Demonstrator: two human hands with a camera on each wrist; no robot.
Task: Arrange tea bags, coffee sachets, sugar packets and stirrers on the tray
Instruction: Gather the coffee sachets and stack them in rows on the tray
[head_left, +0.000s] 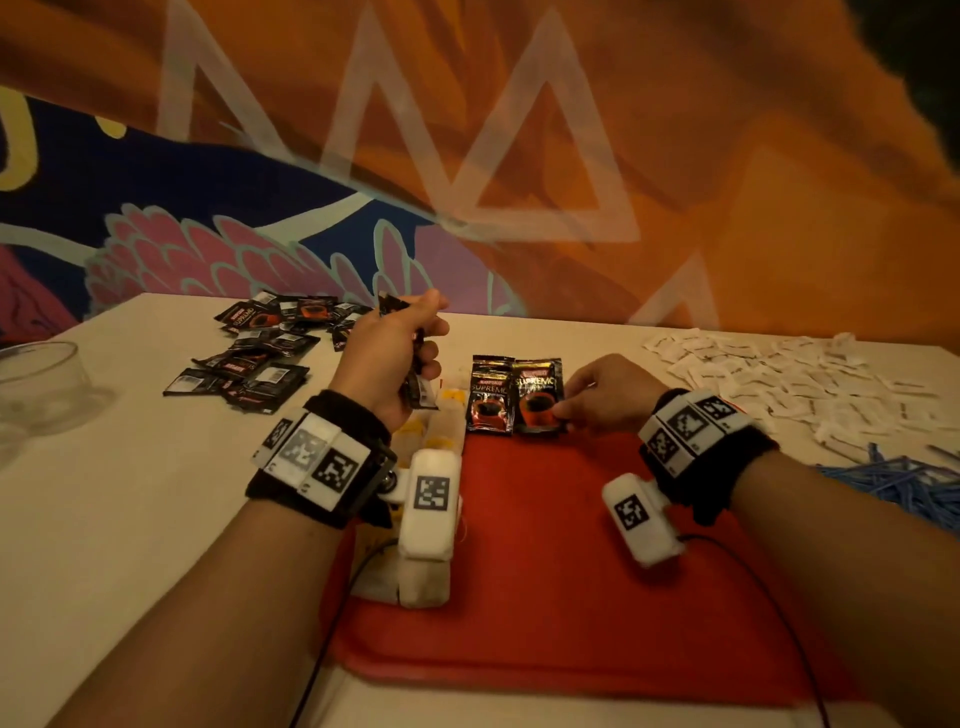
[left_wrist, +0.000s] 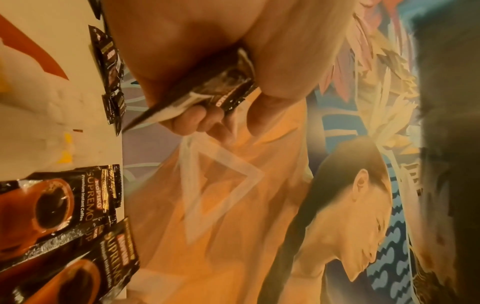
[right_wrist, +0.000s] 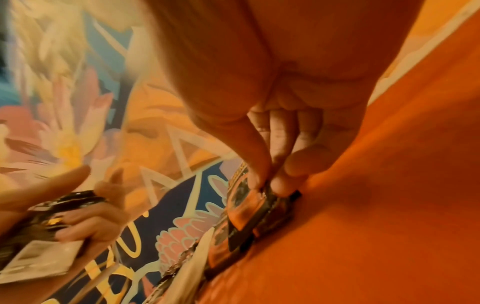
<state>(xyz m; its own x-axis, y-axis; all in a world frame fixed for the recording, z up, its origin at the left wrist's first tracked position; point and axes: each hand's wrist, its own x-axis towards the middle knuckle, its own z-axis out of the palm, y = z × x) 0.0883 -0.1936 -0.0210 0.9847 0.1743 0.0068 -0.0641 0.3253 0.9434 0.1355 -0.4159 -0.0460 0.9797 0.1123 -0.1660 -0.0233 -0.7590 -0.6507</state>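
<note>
Both hands are busy with coffee sachets. I am gripping a small bundle of sachets in my left hand, fingers curled round it, holding it raised above the table as a ready supply. With my right hand I am pinching the lower corner of the right-hand sachet, thumb and fingertips closed on its edge, probably to square it against the left-hand sachet so the two are forming a neat row at the far edge of the red tray.

Tea bags are lying along the tray's left side, partly hidden behind my left wrist and its camera mount, so I am not counting them. More sachets, a loose pile, are waiting on the table to the far left; sugar packets are lying scattered to the far right, and blue stirrers are lying near my right forearm, cut off by the frame edge. Neither sugar nor stirrers appear on the tray yet. A clear glass bowl is sitting at the left edge, partly cropped.

How many sachets my left hand is holding I cannot tell; the wrist view is blurring them.
</note>
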